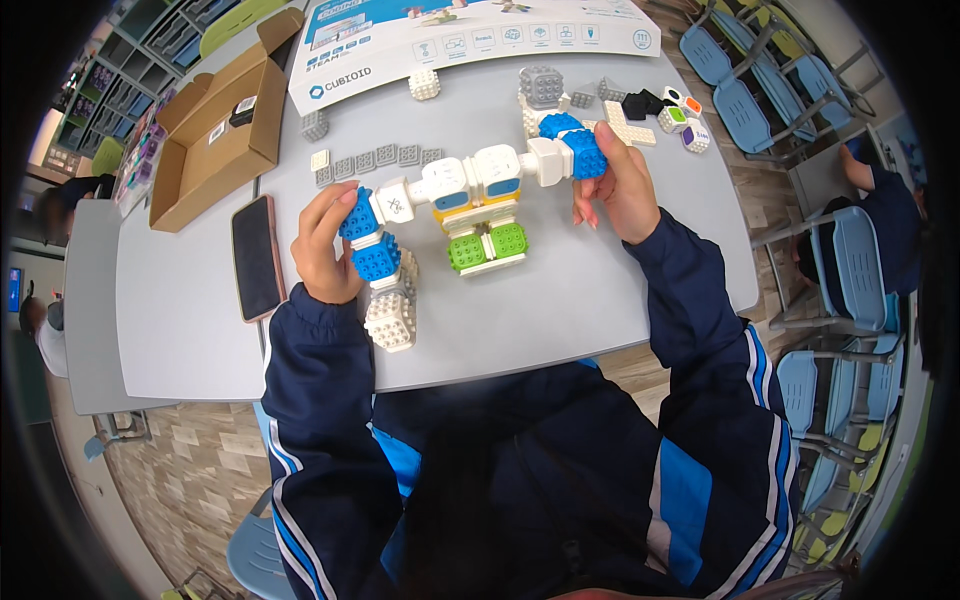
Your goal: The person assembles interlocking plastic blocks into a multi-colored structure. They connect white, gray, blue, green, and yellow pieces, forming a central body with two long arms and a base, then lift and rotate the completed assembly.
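Note:
A block-built figure of white, blue, yellow and green studded cubes lies across the grey table. My left hand grips its left arm at the blue cubes, above a hanging white studded cube. My right hand holds the right arm at another blue cube. Two green cubes form the figure's lower end.
A dark phone lies left of my left hand. An open cardboard box and a printed product box sit at the back. Loose grey, white and coloured cubes are scattered behind the figure. Blue chairs stand to the right, where another person sits.

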### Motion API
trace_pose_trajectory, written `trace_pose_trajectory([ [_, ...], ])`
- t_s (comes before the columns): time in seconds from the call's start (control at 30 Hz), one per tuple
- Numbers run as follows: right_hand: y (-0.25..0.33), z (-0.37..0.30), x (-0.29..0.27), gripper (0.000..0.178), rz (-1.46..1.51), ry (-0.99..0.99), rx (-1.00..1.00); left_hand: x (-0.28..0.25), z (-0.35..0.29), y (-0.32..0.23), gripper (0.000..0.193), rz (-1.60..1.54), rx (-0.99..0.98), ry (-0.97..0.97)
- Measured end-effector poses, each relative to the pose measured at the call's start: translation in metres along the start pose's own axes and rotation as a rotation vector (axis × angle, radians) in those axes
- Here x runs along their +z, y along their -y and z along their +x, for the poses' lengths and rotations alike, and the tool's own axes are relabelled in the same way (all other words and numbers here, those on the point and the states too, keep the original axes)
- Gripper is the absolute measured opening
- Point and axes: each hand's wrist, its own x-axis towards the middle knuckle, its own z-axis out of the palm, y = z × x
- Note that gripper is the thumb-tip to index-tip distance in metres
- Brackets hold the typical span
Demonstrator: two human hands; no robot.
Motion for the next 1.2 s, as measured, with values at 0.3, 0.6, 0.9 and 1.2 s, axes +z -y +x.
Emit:
trace_pose_trajectory([
  [0.3,-0.004,0.001,-0.003,0.063,0.041,0.018,0.012,-0.002,-0.001,0.000,0.059,0.015,0.000,0.013],
  [0.6,-0.005,0.001,-0.004,0.058,0.092,0.022,0.040,-0.004,0.001,-0.004,0.055,0.022,-0.033,0.017],
  [0.9,-0.006,0.001,-0.008,0.054,0.065,0.110,-0.024,-0.013,0.005,-0.003,0.048,-0.031,-0.096,0.067],
  [1.2,-0.008,0.002,-0.011,0.048,0.115,0.185,-0.126,-0.020,0.009,-0.004,0.051,-0.077,-0.170,0.142],
])
